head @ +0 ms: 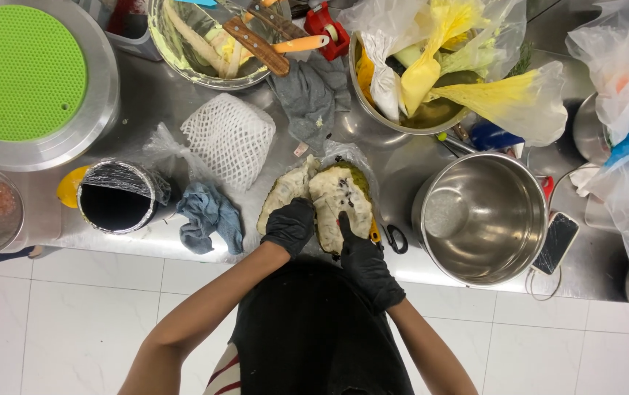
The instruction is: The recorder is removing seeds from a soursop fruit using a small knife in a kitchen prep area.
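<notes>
A large green-skinned fruit lies split open on the steel counter near its front edge, with pale flesh and dark seeds showing. My left hand, in a black glove, grips the left half. My right hand, also in a black glove, holds the lower edge of the right half, thumb pressed against the flesh. The two halves lean apart but touch at the middle. A clear plastic bag lies under the fruit.
An empty steel pot stands to the right, with a phone beside it. A blue cloth, white foam net and foil-lined black container sit left. Bowls of peelings, knives and plastic bags crowd the back. Scissors lie by my right hand.
</notes>
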